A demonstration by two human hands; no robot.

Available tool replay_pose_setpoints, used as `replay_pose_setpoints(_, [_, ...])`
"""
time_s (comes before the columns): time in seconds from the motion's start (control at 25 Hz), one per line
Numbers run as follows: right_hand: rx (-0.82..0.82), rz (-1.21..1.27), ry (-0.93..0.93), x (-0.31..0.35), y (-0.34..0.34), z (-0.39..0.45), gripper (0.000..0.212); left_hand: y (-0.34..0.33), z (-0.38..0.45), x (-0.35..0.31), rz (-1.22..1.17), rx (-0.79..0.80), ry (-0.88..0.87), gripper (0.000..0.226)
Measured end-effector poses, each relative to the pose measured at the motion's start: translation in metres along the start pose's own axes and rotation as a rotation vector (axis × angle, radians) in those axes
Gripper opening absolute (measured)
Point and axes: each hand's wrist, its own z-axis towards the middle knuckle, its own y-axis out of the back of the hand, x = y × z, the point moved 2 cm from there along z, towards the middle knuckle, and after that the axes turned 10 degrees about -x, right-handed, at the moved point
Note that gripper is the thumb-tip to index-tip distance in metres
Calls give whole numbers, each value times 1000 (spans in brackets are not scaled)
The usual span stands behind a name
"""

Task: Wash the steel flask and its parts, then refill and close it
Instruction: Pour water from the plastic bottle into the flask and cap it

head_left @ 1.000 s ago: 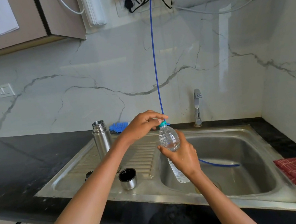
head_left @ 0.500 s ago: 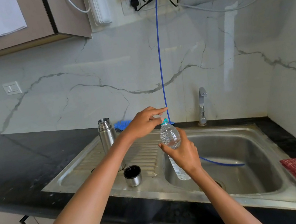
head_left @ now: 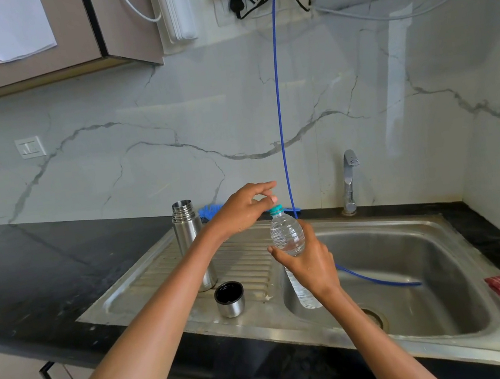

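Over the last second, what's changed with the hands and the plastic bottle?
The left hand has loosened on the teal cap: a second ago its fingers wrapped the cap, now its upper fingers have lifted and only the fingertips sit at the cap, which is still on. The right hand still grips the plastic bottle over the sink. Steel flask and its cup stayed put.
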Motion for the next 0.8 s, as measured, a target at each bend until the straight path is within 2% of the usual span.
replay_pose_setpoints(0.16, [17,12,-11,0,-3,1,81,4,1,1,97,54,-63,25])
replay_pose_setpoints(0.28, [25,17,-6,0,-6,1,81,5,3,5,64,40,-16,22])
replay_pose_setpoints(0.36, [35,18,7,-3,-9,2,82,6,4,11,-63,14,29,26])
replay_pose_setpoints(0.44, [33,26,8,-7,-10,2,84,5,4,16,-238,-96,96,27])
replay_pose_setpoints(0.52, [32,54,-6,-11,-11,4,84,3,2,24,-504,-242,238,24])
replay_pose_setpoints(0.6, [33,91,-9,-14,-10,7,80,-3,-2,34,-744,-321,378,26])
replay_pose_setpoints(0.72, [23,140,-18,-16,-9,12,69,-15,-10,57,-895,-366,490,20])
replay_pose_setpoints(0.8, [18,175,-41,-21,-8,15,66,-22,-13,72,-892,-372,496,17])
